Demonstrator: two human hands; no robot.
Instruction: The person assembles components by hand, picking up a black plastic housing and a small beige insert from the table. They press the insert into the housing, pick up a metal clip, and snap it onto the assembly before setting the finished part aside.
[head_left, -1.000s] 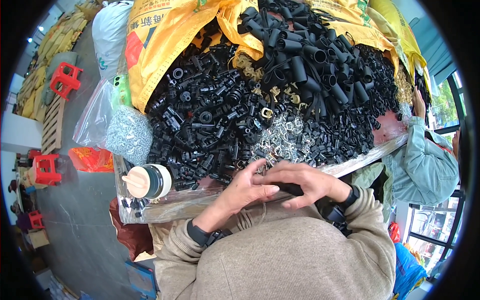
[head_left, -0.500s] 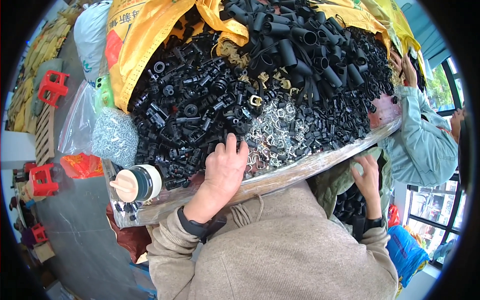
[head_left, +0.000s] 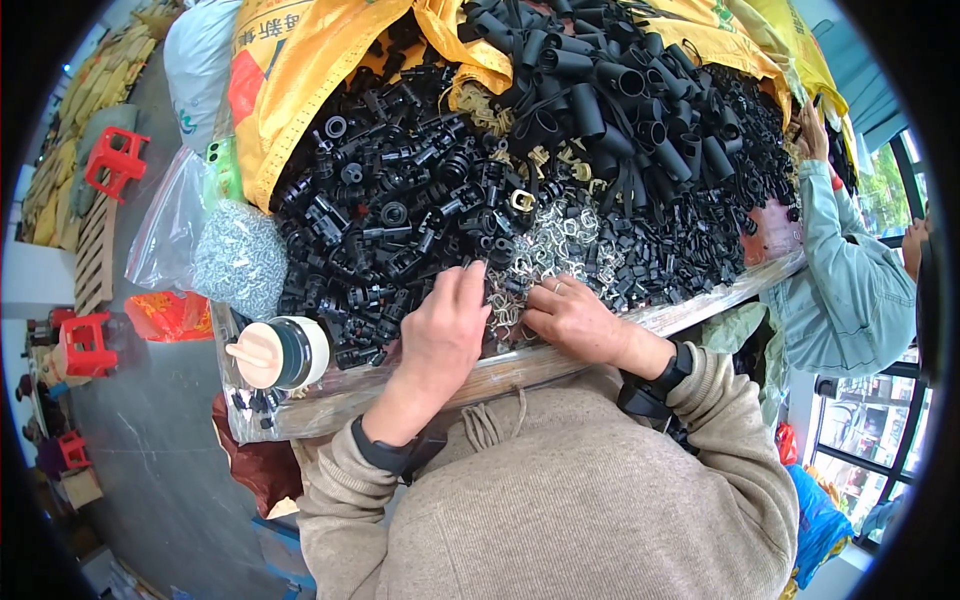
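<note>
My left hand [head_left: 440, 325] is at the near edge of a heap of black plastic parts [head_left: 375, 245]. Its fingers are pressed together; whatever they hold is hidden. Just to the right, my right hand [head_left: 585, 322] bends its fingers down at the front of a pile of small silver metal hooks [head_left: 565, 235]. It looks closed, and its fingertips hide anything between them. A gold-coloured buckle-like piece [head_left: 522, 200] lies between the black parts and the hooks. Small black pieces [head_left: 690, 240] spread to the right of the hooks.
Black tubes [head_left: 660, 125] are heaped at the back, beside a yellow woven sack [head_left: 300, 90]. A lidded cup [head_left: 285, 355] and a bag of small silver pieces [head_left: 240, 260] stand on the left. The plastic-wrapped table edge [head_left: 500, 375] runs before me. At right, another person's sleeve [head_left: 830, 260] reaches in.
My right hand has moved left and up, from above the open green bag beside me to the silver hooks. My left hand has stayed by the black parts. The view has shifted slightly.
</note>
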